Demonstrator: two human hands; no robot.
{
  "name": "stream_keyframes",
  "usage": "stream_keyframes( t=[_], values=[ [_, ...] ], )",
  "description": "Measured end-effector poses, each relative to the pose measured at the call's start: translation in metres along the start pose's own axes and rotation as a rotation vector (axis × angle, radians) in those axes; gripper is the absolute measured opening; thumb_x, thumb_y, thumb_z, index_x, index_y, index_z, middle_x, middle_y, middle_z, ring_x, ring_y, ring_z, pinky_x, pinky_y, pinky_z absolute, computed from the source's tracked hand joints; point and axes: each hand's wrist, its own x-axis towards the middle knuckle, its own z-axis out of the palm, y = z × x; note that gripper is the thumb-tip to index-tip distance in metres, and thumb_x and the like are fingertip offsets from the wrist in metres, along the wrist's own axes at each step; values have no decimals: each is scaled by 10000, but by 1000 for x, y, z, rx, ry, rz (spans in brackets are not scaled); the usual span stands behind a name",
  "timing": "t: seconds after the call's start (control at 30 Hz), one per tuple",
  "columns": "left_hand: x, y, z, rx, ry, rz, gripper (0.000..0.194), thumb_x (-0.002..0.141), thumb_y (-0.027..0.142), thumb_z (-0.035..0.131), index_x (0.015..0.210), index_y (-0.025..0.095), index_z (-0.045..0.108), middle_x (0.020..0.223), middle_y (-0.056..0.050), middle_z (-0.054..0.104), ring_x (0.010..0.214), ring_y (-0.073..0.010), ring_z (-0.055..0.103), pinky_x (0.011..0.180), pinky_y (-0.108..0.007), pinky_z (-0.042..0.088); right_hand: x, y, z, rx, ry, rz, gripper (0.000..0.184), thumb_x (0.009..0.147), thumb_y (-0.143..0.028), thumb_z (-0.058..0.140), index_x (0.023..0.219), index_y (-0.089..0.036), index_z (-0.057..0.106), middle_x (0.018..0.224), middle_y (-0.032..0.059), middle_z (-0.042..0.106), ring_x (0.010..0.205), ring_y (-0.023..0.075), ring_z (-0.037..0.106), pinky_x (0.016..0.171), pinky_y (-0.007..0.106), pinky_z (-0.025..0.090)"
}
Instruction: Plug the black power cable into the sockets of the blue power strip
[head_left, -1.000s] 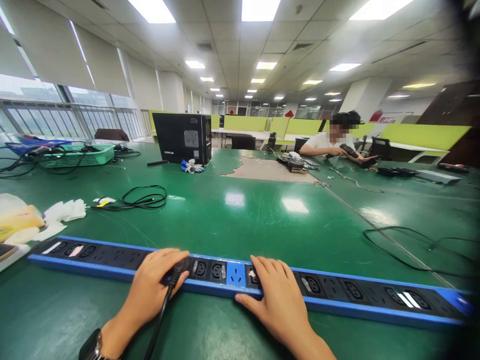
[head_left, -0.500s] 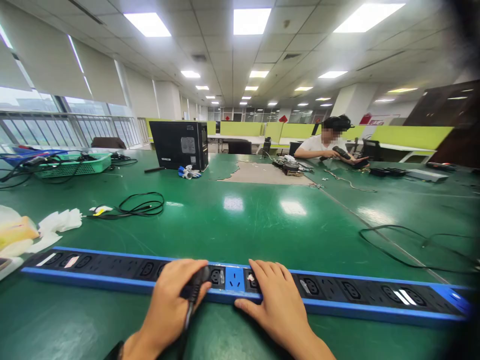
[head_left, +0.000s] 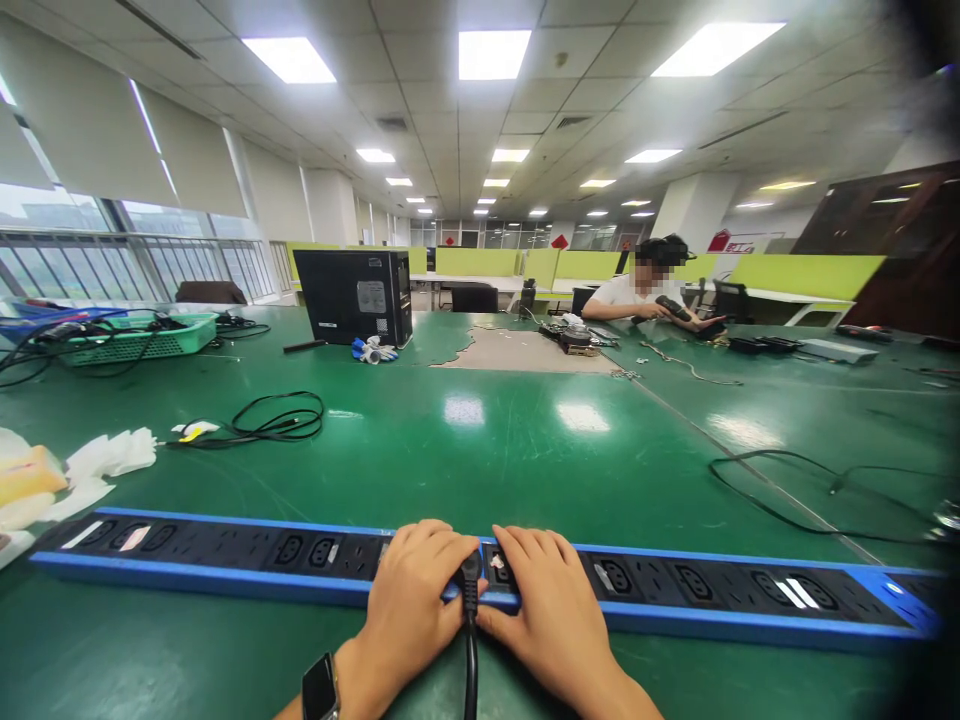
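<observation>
A long blue-edged black power strip [head_left: 652, 582] lies across the front of the green table, with rows of sockets on its upper face. My left hand [head_left: 416, 590] is closed around a black power plug [head_left: 469, 568] over the strip's middle, at the blue socket section. Whether the pins are in the socket is hidden by the fingers. From the plug, a black cord [head_left: 472, 660] runs down toward me. My right hand [head_left: 551, 600] grips the strip just right of the plug, fingers over the top and thumb along the front edge.
A coiled black cable [head_left: 281, 425] and white crumpled paper [head_left: 112, 455] lie on the left. Farther back are a green basket [head_left: 150, 340] of cables, a black computer case [head_left: 352, 298] and gloves [head_left: 373, 350]. A person [head_left: 637, 295] sits across the table. Loose cable [head_left: 787, 455] lies right.
My left hand has moved right along the strip with the plug, from the black sockets to the blue section. The right hand keeps its hold on the strip.
</observation>
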Motion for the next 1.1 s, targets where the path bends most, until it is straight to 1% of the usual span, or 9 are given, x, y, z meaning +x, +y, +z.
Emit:
stream_keyframes(
  t=[0.13, 0.37, 0.6, 0.83, 0.97, 1.1],
  values=[
    [-1, -3, 0, -3, -45, 46, 301, 821, 239, 680, 1115, 221, 621, 1062, -42, 699, 980, -259, 610, 848, -429, 466, 1, 0, 1, 3, -2, 6, 637, 717, -481, 712, 1256, -159, 609, 1241, 109, 646, 1135, 309, 563, 1062, 537, 358],
    [-5, -6, 1, 55, -41, 99, 385, 847, 268, 638, 1222, 204, 578, 1103, -62, 691, 1007, -271, 607, 874, -450, 480, 1, -1, 1, 0, 6, 4, 604, 703, -436, 726, 1239, -180, 618, 1221, 101, 659, 1118, 303, 576, 1051, 526, 373],
    [-7, -7, 2, 56, -18, 113, 438, 832, 228, 610, 1265, 203, 545, 1110, -75, 695, 1001, -281, 615, 872, -461, 491, 2, -2, 1, 32, -4, 20, 600, 700, -420, 726, 1240, -182, 616, 1231, 95, 656, 1129, 297, 572, 1065, 537, 356],
    [-9, -8, 4, 31, 5, 86, 430, 826, 226, 575, 1252, 173, 544, 1095, -111, 689, 1004, -287, 622, 881, -467, 504, 2, -2, 1, 14, -6, 15, 587, 702, -397, 710, 1239, -178, 614, 1226, 99, 657, 1122, 298, 575, 1062, 539, 361],
    [-10, -8, 5, 78, -8, 64, 525, 814, 221, 580, 1328, 184, 483, 1179, -110, 671, 1086, -309, 601, 969, -519, 456, 2, -2, 0, 3, -19, 10, 585, 712, -386, 693, 1248, -168, 608, 1240, 106, 650, 1130, 305, 569, 1058, 548, 360],
    [-10, -8, 4, 92, -84, 61, 647, 789, 227, 600, 1402, 180, 401, 1242, -119, 643, 1124, -313, 588, 999, -526, 437, 1, -3, 0, -10, -8, -5, 589, 714, -383, 689, 1255, -166, 601, 1240, 113, 648, 1128, 305, 571, 1055, 545, 365]
  ],
)
